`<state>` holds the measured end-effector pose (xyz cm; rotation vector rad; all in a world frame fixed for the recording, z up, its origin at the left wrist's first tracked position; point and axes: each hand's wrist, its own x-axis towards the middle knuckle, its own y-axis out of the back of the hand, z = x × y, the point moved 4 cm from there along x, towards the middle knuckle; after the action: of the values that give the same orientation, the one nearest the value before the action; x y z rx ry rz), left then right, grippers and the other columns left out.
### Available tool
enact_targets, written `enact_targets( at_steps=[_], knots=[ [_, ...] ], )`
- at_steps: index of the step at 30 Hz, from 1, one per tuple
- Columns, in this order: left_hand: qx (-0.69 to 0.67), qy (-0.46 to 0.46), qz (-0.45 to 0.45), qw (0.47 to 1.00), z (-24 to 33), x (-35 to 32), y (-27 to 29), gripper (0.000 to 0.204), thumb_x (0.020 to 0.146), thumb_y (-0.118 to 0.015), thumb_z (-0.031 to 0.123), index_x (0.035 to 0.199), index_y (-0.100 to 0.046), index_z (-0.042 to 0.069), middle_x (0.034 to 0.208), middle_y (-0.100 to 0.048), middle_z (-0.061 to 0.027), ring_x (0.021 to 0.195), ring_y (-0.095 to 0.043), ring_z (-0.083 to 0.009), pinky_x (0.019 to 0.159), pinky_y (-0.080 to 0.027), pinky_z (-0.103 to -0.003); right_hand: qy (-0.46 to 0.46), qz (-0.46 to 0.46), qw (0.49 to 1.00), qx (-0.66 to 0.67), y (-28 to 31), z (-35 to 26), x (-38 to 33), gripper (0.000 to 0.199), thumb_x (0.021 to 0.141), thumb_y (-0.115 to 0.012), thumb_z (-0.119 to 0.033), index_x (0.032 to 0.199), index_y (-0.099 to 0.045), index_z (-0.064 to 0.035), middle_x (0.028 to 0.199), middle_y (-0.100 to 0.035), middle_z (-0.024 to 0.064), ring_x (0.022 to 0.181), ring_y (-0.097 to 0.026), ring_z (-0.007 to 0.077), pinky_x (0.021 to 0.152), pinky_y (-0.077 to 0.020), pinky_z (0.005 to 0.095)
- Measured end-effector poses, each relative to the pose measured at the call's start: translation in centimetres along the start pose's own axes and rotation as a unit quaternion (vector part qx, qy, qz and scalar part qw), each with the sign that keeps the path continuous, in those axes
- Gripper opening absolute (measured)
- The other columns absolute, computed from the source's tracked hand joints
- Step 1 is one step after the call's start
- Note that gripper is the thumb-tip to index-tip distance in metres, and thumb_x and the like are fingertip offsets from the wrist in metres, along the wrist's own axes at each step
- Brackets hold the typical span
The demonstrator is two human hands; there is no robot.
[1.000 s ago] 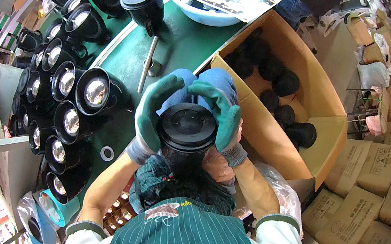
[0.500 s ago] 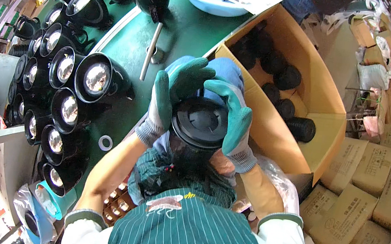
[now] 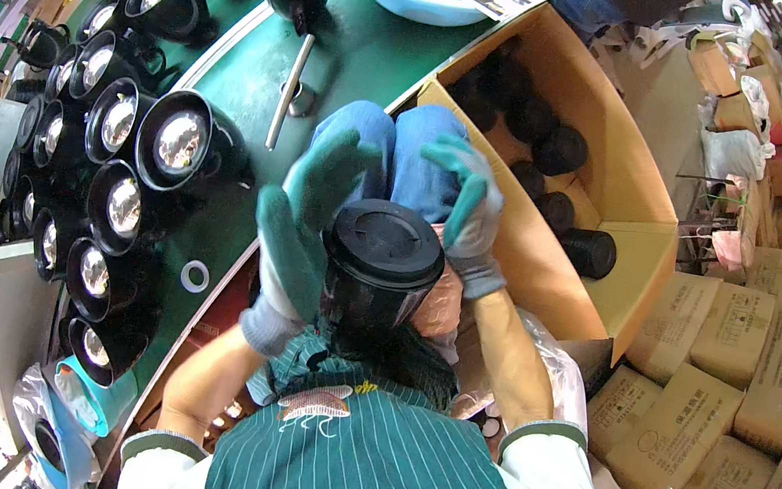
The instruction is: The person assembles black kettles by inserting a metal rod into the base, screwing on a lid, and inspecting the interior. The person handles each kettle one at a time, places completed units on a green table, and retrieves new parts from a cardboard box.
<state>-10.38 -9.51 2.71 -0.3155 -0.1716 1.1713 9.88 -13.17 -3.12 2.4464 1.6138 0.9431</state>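
Black lidded canister [image 3: 379,268] stands upright at the person's lap, lid up, long axis vertical, between both gloved hands. Left hand [image 3: 297,231] lies flat against its left side, fingers spread, not closed. Right hand [image 3: 472,211] hovers open just beside the lid's right rim, slightly farther away.

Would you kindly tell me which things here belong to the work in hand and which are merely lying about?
In hand:
- black lidded pot
- left hand, gloved, against the pot's side
- right hand, gloved, open beside it

Lying about:
- rows of black lamp housings
- cardboard box of black pots
- blue basin
- white ring
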Motion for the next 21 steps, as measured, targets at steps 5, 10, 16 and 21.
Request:
enact_targets(
  at_steps=[5, 10, 16, 21],
  knots=[
    [-0.117, -0.042, 0.041, 0.991, 0.1, 4.0, 7.6, 0.090, 0.101, -0.033, 0.072, 0.152, -0.045, -0.001, 0.150, -0.054, -0.0203, 0.142, -0.048, -0.0314, 0.123, -0.029, -0.047, -0.108, 0.176, 0.954, 0.217, 5.3, 1.0, -0.2, 0.088, 0.109, -0.013, -0.063, 0.119, -0.070, 0.0036, 0.127, -0.069, 0.0172, 0.124, -0.060, 0.0302, 0.117, -0.0356, 0.0427],
    [0.175, -0.158, 0.440, 0.866, -11.1, 6.5, 6.8, 0.081, 0.107, -0.026, 0.064, 0.153, -0.045, 0.000, 0.153, -0.051, -0.0216, 0.146, -0.045, -0.0327, 0.125, -0.026, -0.045, -0.256, 0.018, 0.911, 0.324, -2.0, 5.1, -7.8, 0.091, 0.107, -0.013, -0.065, 0.111, -0.072, 0.0036, 0.125, -0.069, 0.0167, 0.119, -0.061, 0.0277, 0.114, -0.0372, 0.0391],
    [-0.019, 0.017, -0.053, 0.998, -5.5, 3.4, 4.3, 0.082, 0.107, -0.025, 0.064, 0.153, -0.045, 0.000, 0.154, -0.050, -0.0213, 0.146, -0.045, -0.0329, 0.127, -0.023, -0.045, -0.364, 0.011, 0.870, 0.331, -2.0, 2.8, -6.8, 0.086, 0.106, -0.019, -0.067, 0.125, -0.068, 0.0015, 0.133, -0.067, 0.0177, 0.126, -0.059, 0.0297, 0.113, -0.0394, 0.0383],
    [0.091, 0.041, -0.025, 0.995, -3.7, -1.6, 2.6, 0.050, 0.113, -0.037, 0.030, 0.151, -0.047, 0.000, 0.151, -0.051, -0.0172, 0.142, -0.047, -0.0266, 0.124, -0.031, -0.043, 0.054, -0.229, 0.961, 0.146, -3.1, -3.9, -2.3, 0.074, 0.104, -0.042, -0.060, 0.144, -0.057, 0.0002, 0.146, -0.055, 0.0258, 0.141, -0.048, 0.0400, 0.121, -0.0314, 0.0473]
  ],
)
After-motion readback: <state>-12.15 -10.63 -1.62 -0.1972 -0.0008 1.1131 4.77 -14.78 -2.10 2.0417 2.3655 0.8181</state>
